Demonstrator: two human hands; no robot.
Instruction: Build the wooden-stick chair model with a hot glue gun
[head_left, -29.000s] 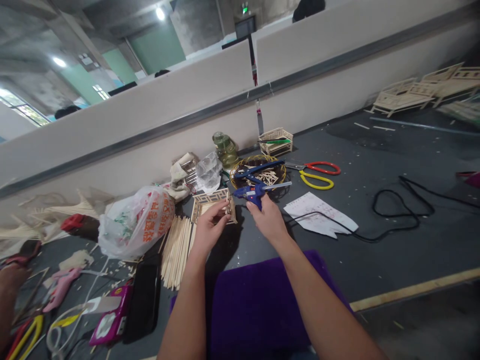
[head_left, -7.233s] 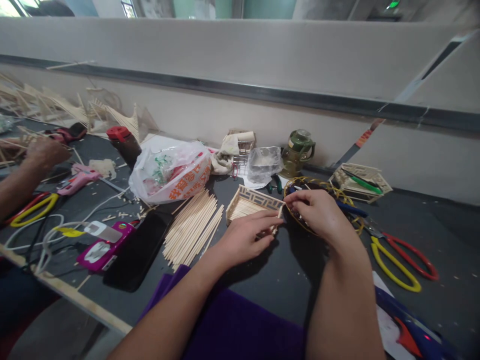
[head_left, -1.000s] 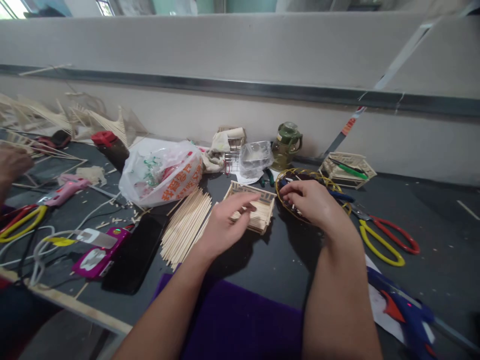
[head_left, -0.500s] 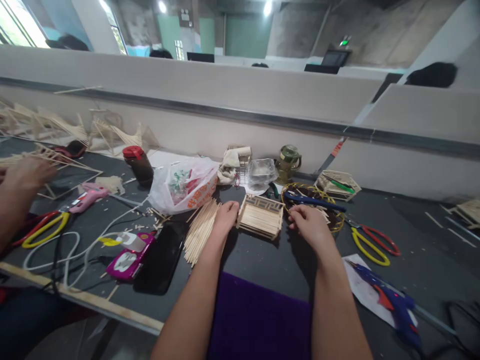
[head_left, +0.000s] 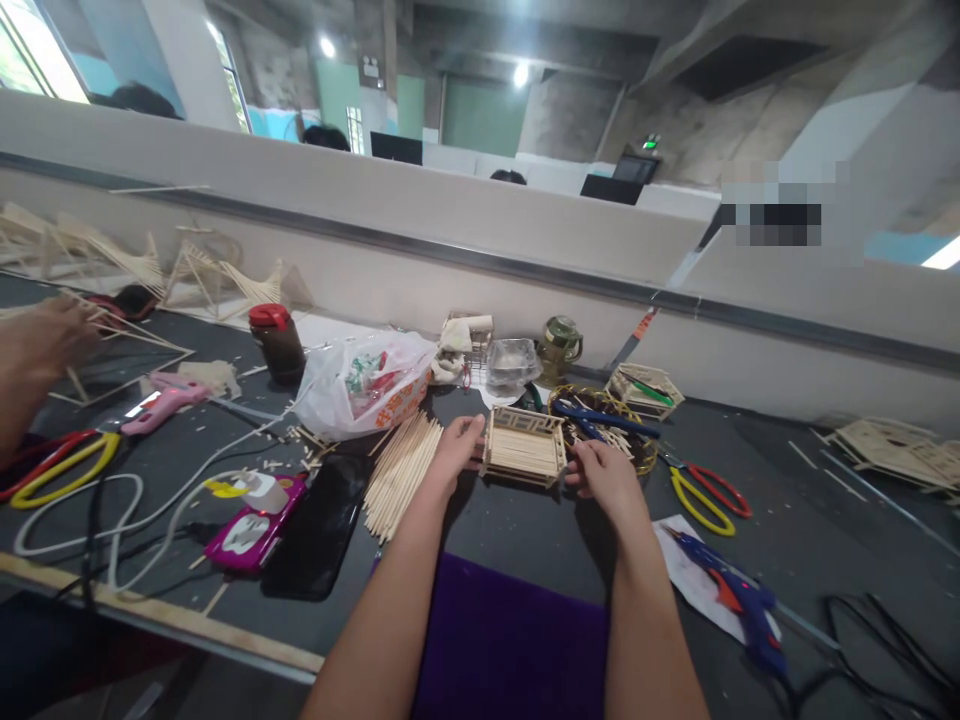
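A small wooden-stick model (head_left: 523,447), with a slatted floor and a patterned railing along its back, is in front of me at the middle of the desk. My left hand (head_left: 457,452) grips its left end, thumb on top and the other fingers partly hidden beside it. At the right end, the bent fingers of my right hand (head_left: 606,482) hold the near corner; their tips are partly out of sight. A bundle of loose thin sticks (head_left: 401,475) lies just left of my left hand.
Behind my right hand is a yellow-rimmed basket (head_left: 646,460) of tools and sticks. Scissors (head_left: 705,500) and a blue glue gun (head_left: 739,590) lie right. A plastic bag (head_left: 367,385), phone (head_left: 319,530) and red-lidded bottle (head_left: 276,345) stand left. Another person's hand (head_left: 49,345) works far left.
My right hand has moved in from beside the basket to the model's right end. The model is turned slightly. The whole view has shifted a little to the right.
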